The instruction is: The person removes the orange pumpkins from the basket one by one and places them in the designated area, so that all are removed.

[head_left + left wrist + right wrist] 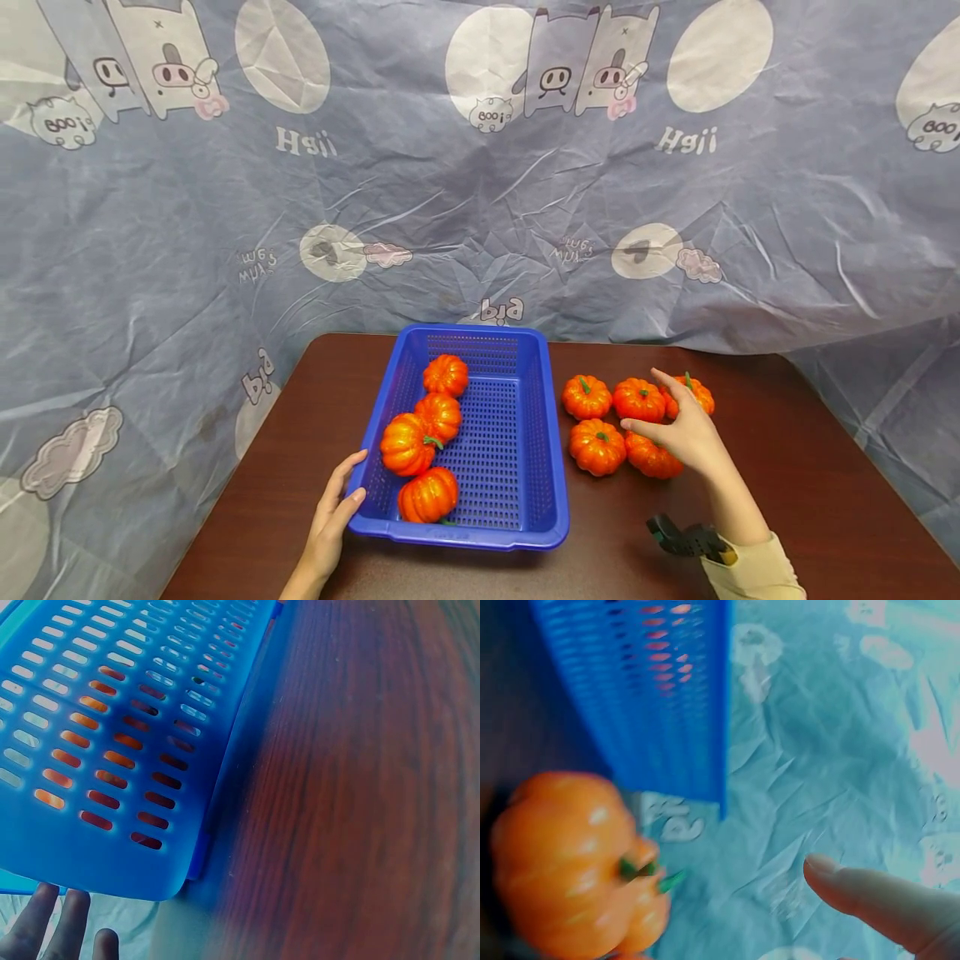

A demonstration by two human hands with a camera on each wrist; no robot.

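Note:
The blue plastic basket [558,467] has several small orange pumpkins in it, among them one pumpkin [426,495] near its front edge. At the basket's left rim is my left hand [330,518], its thumb and fingertips touching the edge. The left wrist view shows its fingers [66,922] extended to that rim. Over the loose pumpkins on the right, my right hand [686,429] hovers with thumb and fingers spread, nothing between them. Below it is a pumpkin [651,458], partly hidden by the hand; another pumpkin [693,395] shows behind the fingers.
More pumpkins sit right of the basket: a back-left pumpkin [587,397], a middle pumpkin [639,400] and a front pumpkin [597,447]. All stand on a dark brown wooden table [780,417]. A grey-blue patterned sheet [465,208] hangs behind the table.

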